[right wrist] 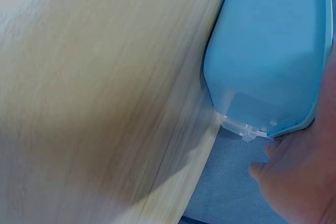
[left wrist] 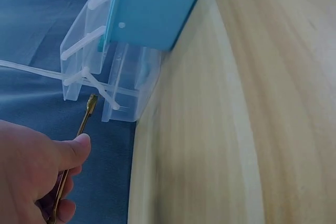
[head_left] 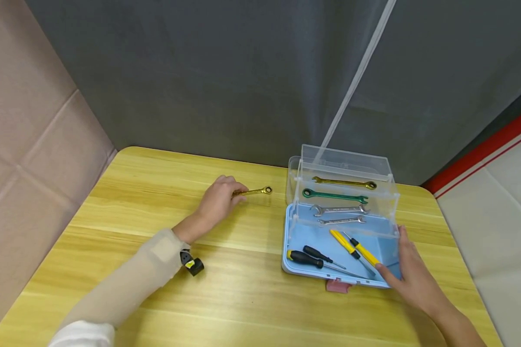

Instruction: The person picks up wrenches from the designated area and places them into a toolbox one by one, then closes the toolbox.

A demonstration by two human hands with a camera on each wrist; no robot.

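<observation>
My left hand [head_left: 220, 201] pinches a gold ratchet wrench [head_left: 257, 191] by one end, its ring end pointing right toward the toolbox. In the left wrist view the wrench [left wrist: 84, 117] runs between thumb and fingers. At the right, my right hand [head_left: 417, 279] holds the right wall of the blue toolbox [head_left: 304, 270], thumb over the rim and fingers along the outside. Clear trays [head_left: 345, 161] fold up at its back, with a gold wrench [head_left: 343, 182], a green ratchet wrench [head_left: 335, 195] and two silver wrenches [head_left: 340, 210] showing there.
Inside the box lie two black-handled screwdrivers [head_left: 306, 258] and two yellow-handled tools [head_left: 342, 241]. A pink latch [head_left: 337, 286] hangs at its front. The wooden table [head_left: 226, 299] backs onto a dark grey curtain [head_left: 199, 82].
</observation>
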